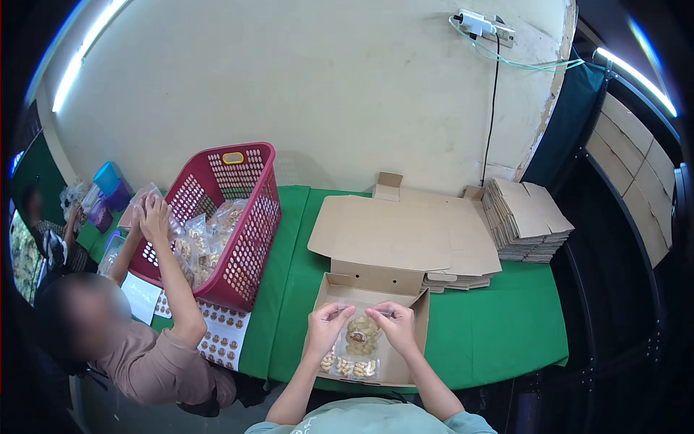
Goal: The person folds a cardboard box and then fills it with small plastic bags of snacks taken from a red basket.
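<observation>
Both my hands pinch the top edge of a clear plastic bag (361, 337) with pale, cashew-like pieces and a round brown label. My left hand (327, 327) grips its upper left corner and my right hand (394, 325) its upper right corner. The bag hangs over an open cardboard box (335, 289) that stands in front of me. Inside the box, along its near side, lie small clear packets (356, 367) of curved pale nuts. My forearms reach in from below on either side of the box.
Behind the box lie flattened cardboard boxes (405, 228), with a folded cardboard stack (524, 220) to the right. A red basket (249, 249) of filled bags stands left, beside label sheets (220, 334). A co-worker (155, 362) holds something above it. Green cloth (506, 318) covers the table.
</observation>
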{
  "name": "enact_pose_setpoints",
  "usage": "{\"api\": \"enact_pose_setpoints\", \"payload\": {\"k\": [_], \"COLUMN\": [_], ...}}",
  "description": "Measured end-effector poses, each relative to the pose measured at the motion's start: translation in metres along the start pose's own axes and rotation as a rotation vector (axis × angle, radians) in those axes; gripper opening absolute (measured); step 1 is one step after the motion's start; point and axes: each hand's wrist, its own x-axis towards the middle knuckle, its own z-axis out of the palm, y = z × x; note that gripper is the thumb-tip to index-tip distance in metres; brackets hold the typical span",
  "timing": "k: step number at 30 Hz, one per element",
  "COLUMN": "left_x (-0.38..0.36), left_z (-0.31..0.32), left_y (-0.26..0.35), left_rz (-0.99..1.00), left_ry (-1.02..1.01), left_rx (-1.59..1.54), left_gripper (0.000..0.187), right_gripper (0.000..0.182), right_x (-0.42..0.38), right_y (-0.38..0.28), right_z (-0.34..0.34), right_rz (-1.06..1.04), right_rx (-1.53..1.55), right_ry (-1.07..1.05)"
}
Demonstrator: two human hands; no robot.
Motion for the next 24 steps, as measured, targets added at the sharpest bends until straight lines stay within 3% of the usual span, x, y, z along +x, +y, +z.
{"api": "enact_pose_setpoints", "payload": {"k": [5, 14, 17, 20, 23, 24], "left_x": [0.002, 0.006, 0.006, 0.006, -0.003, -0.008], "left_z": [-0.006, -0.013, -0.009, -0.005, 0.009, 0.009], "left_y": [-0.006, -0.023, -0.026, -0.020, -0.012, -0.017], "left_rz": [0.200, 0.227, 0.153, 0.131, 0.023, 0.078], "left_ry": [0.074, 0.064, 0.103, 0.097, 0.162, 0.138], "left_rx": [0.221, 0.216, 0.065, 0.102, -0.278, -0.165], "left_gripper": [0.017, 0.020, 0.021, 0.022, 0.029, 0.037], "right_gripper": [0.013, 0.015, 0.016, 0.016, 0.011, 0.011], "right_x": [0.000, -0.006, -0.017, -0.021, -0.022, -0.023], "right_y": [0.000, -0.004, -0.024, -0.018, -0.004, -0.004], "right_z": [-0.008, -0.022, -0.019, -0.012, -0.014, -0.016], "right_rz": [-0.159, -0.299, -0.368, -0.224, -0.098, -0.021], "right_rx": [-0.187, -0.309, -0.361, -0.236, -0.211, -0.092], "right_ry": [0.006, -0.131, -0.179, -0.049, 0.107, 0.087]}}
